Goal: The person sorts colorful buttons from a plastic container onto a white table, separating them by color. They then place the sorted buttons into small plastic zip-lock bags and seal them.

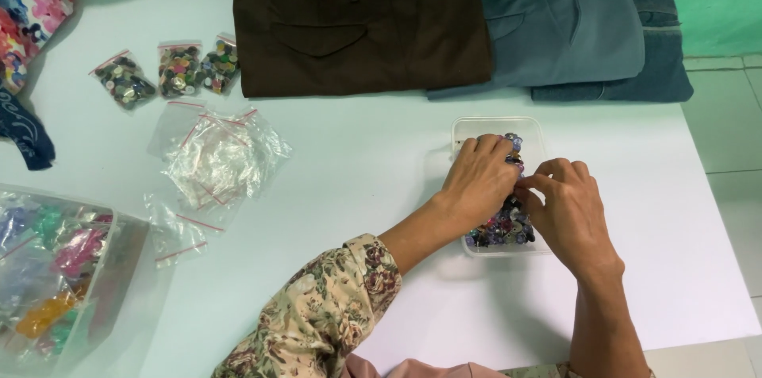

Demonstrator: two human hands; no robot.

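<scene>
Pinched fingertip grip of left hand and right hand meets on one small button over the clear tub of buttons mid-desk; sorting step judged underway, next calling for careful separation

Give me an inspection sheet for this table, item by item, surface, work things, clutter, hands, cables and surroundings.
Surface: white table, evenly lit.
Job's things: clear tub holding mixed coloured buttons, right of centre.
Clutter: three filled button bags at upper left; loose empty bags below them; clear bin of coloured packets at left edge; folded brown trousers, grey-blue trousers and denim along the far edge; floral cloth in the corner.
Grippers: left hand and right hand both over the tub, fingertips meeting; what they pinch is too small to tell.
Cables: nothing seen.
Surroundings: tiled floor at right.
</scene>
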